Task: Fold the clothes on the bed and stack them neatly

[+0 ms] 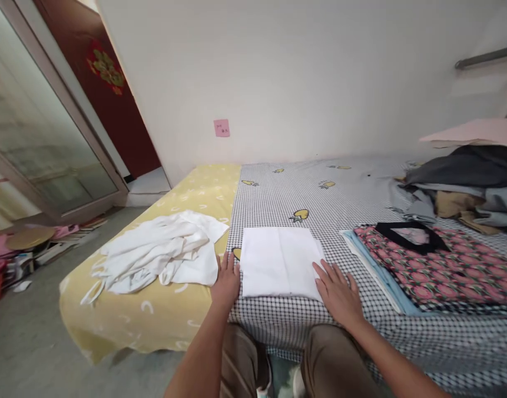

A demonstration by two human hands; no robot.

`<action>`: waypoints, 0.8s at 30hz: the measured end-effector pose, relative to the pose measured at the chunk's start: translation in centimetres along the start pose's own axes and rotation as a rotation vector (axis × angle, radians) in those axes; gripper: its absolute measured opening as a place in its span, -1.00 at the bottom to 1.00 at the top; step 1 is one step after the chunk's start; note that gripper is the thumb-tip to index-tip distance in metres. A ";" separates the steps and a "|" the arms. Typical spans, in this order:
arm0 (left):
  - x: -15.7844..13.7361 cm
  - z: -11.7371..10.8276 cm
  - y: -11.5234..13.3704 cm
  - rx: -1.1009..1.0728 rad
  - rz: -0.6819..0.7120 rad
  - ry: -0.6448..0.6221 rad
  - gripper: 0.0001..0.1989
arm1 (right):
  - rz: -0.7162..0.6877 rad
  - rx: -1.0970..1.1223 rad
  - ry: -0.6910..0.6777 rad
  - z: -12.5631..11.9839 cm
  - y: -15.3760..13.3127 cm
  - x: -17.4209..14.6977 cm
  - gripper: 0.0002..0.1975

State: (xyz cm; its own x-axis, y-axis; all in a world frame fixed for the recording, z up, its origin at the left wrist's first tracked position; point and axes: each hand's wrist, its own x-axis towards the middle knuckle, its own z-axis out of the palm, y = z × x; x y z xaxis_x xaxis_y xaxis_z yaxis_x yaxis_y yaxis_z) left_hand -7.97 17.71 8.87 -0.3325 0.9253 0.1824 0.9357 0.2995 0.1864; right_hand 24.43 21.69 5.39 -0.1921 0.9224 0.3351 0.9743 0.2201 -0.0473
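A white garment [278, 262], folded into a flat rectangle, lies on the checked bedsheet [270, 202] straight in front of me. Flat beside its left edge rests my left hand [226, 281], fingers extended, between it and a crumpled white garment [162, 251]. My right hand [338, 291] is spread at the folded garment's right edge, its fingertips touching the cloth. Neither hand grips anything. Further right is a folded stack with a pink patterned top [439, 271] uppermost, over light blue cloth [386, 279].
A yellow sheet [207, 188] covers the bed's left part. Dark and grey clothes [464, 171] are heaped at the back right, under a pink item [477, 132]. The wall [299, 83] rises behind the bed. Assorted things, including a round tan object [32, 237], lie on the floor at left.
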 end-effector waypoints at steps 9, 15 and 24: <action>-2.5 0.4 -0.2 0.048 -0.038 0.127 -0.44 | -0.155 0.002 0.115 -5.4 -1.2 -2.1 -0.42; -2.8 0.2 -0.1 0.029 -0.036 0.123 -0.44 | -0.345 -0.049 -0.006 -4.4 -6.8 -2.0 -0.11; -2.8 1.0 -0.1 0.039 -0.036 0.166 -0.43 | -0.321 -0.175 -0.042 -2.8 -10.8 -0.3 -0.18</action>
State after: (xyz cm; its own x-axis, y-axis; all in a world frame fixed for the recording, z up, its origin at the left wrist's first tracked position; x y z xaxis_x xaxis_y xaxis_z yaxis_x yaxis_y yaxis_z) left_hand -7.04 15.31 7.35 -0.3775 0.8638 0.3336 0.9258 0.3433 0.1586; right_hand 14.28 18.11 8.42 -0.4925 0.8281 0.2678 0.8682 0.4462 0.2170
